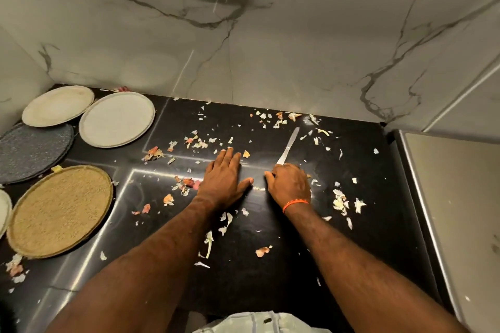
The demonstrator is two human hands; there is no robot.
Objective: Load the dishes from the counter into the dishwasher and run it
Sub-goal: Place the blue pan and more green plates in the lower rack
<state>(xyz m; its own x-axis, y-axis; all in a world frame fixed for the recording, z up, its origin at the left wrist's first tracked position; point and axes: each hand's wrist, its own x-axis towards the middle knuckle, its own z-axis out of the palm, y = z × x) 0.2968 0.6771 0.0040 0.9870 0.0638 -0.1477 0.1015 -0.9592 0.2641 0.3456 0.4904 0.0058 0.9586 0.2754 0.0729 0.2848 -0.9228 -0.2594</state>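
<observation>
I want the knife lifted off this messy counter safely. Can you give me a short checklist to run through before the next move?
1. Right hand grip on knife handle: ok, fingers curled over it.
2. Blade points away from the body: ok.
3. Left hand off the blade: ok, flat on the counter, beside it.
4. Peel scraps under the knife: cannot tell.
5. Plates out of the way: ok, far left.
6. Dishwasher open: cannot tell, not in view.
</observation>
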